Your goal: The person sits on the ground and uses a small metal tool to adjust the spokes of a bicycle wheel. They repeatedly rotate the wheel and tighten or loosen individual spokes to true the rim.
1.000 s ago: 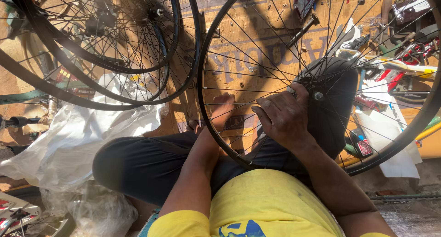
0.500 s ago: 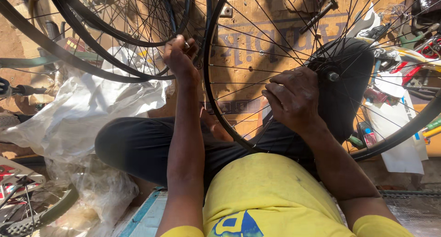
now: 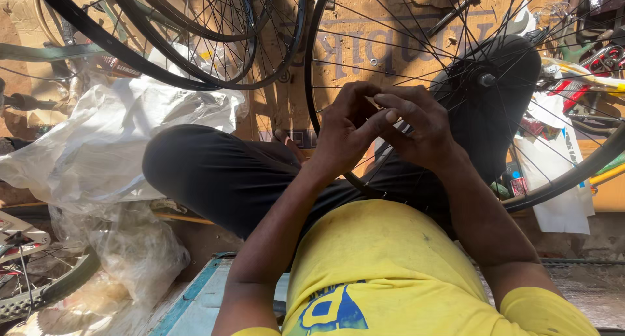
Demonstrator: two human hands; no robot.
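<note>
Sunlit earth and a brown board with faded lettering (image 3: pixel 384 43) fill the far ground, where we sit cross-legged in dark trousers (image 3: pixel 215 173) and a yellow shirt (image 3: pixel 384 271). Crumpled clear plastic sheeting (image 3: pixel 111 140) spreads at left, with spare black rims (image 3: pixel 195 56) leaning beyond it. Our bicycle wheel (image 3: pixel 553 186) stands upright over our lap, its rim curving from far centre round to the right, its hub (image 3: pixel 485 80) against the right knee. Both hands meet among the spokes at centre. Our left hand (image 3: pixel 345 131) curls its fingers toward the right hand (image 3: pixel 416 124), whose fingers pinch inward. We cannot tell what small part, if any, they grip.
</note>
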